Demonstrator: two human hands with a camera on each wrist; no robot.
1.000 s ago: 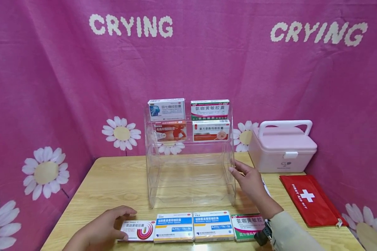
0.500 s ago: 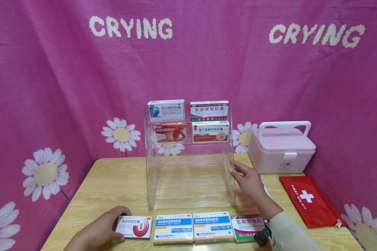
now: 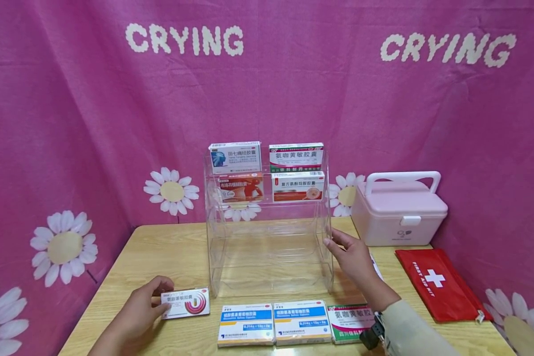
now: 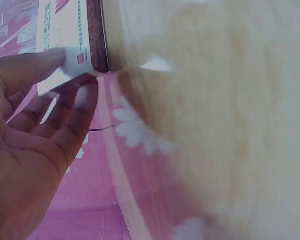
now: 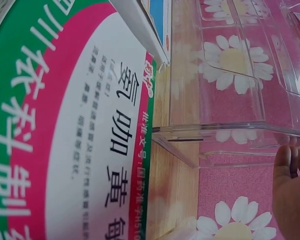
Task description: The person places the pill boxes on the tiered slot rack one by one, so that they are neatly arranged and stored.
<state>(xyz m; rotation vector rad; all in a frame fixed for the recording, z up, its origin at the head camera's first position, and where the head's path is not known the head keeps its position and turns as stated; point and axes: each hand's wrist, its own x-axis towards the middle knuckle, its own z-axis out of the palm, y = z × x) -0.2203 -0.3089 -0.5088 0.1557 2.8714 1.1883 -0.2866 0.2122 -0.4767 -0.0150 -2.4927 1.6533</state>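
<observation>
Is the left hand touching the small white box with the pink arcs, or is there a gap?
Touching. The left wrist view shows it: the left hand pinches the white box near one end, thumb on its printed face.

Looked forward and down from the head, before the clear rack [image 3: 269,235]; peered closer from both wrist cameras, left and right of it; shared the rack in head and right-wrist views.

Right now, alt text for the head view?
Left hand holds a white medicine box; right hand grips the side of a clear rack, four boxes in its upper tiers. Three more boxes lie on the table in front; a pink case and red pouch sit at right.
</observation>
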